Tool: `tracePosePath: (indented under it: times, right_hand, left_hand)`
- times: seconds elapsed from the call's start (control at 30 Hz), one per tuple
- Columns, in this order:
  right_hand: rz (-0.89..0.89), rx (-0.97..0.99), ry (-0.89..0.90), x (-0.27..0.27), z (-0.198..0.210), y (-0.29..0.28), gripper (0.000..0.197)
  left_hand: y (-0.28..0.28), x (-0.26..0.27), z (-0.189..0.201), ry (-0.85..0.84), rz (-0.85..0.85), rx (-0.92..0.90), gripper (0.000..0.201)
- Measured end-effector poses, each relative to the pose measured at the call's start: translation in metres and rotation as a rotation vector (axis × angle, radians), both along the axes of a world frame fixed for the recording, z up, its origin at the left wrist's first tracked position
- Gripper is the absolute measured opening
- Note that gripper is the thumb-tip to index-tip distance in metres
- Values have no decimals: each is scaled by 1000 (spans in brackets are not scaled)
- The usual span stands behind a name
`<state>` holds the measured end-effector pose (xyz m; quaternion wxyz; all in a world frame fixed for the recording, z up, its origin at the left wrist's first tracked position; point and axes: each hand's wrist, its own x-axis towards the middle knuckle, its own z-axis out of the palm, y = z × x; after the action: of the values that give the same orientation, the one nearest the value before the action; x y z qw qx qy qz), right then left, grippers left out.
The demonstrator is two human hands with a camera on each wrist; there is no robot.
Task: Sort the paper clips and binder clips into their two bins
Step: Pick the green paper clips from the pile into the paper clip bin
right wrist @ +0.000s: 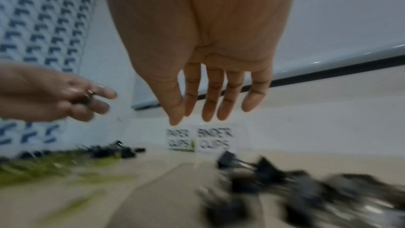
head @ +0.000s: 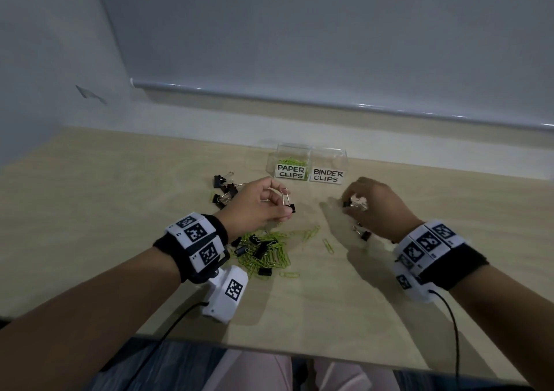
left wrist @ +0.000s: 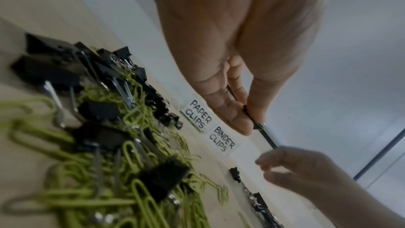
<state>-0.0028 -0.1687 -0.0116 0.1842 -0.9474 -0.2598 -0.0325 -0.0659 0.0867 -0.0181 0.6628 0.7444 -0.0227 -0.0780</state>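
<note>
A: From the head view, the left hand [head: 254,203] pinches a black binder clip [head: 288,202] by its wire handle above the table [head: 90,211]; the right hand [head: 376,208] hangs over more binder clips [head: 355,203].

B: The left wrist view shows fingers [left wrist: 232,119] pinched on that clip, the mixed pile [left wrist: 105,127] below.

A: The right wrist view is blurred; the fingers [right wrist: 211,96] look straight, seemingly holding nothing. The paper clip bin [head: 292,163] and binder clip bin [head: 328,166] touch.

Head view high, facing down-forward; wrist views low, close; all share labelled bins [head: 308,163].
</note>
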Motion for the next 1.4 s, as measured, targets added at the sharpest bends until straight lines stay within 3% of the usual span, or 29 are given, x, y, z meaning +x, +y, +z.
tracePosePath:
  times: [0.13,0.3,0.5,0.6,0.73,0.8,0.93,1.03,1.13,1.2,1.27,1.4]
  right_hand:
    - [256,153,58,-22,14,40,12]
    - [291,222,31,-25,16,58,7]
    - [313,168,49,-27,7,54,7]
    - [262,96,69,-22,-1,41,7]
    - [246,-161,169,-20,-9,33,9]
    - [242,-231,182,-21,-6,38,14]
    - [321,-182,186,-32,4,66,17]
    - [429,-190,220,-49,5,95,23]
    - [488,-280,186,-57,2,115,31]
    - [503,-324,147,-57,-2,123,31]
    - [509,-353,127,-57,-4,127,30]
    - [504,-319,170,-55,-8,129,27]
  left_hand:
    - [-11,0,4,-48,-4,37,30]
    - [-7,1,3,-42,15,16,27]
    - [3,-3,1,-7,-19,35,21]
    - [25,-4,2,-81,-4,274,16]
    - [70,-5,-2,-188,176,669,13]
    - [88,-6,-7,-152,242,754,13]
    - [107,-5,-14,-26,286,837,19]
    - [104,-5,-12,-56,307,940,27]
    - [85,-12,-2,-160,182,952,28]
    - [68,-20,4,-110,-37,876,25]
    - [54,-26,4,-42,-230,919,24]
    - [42,-27,-2,-44,-298,1066,26]
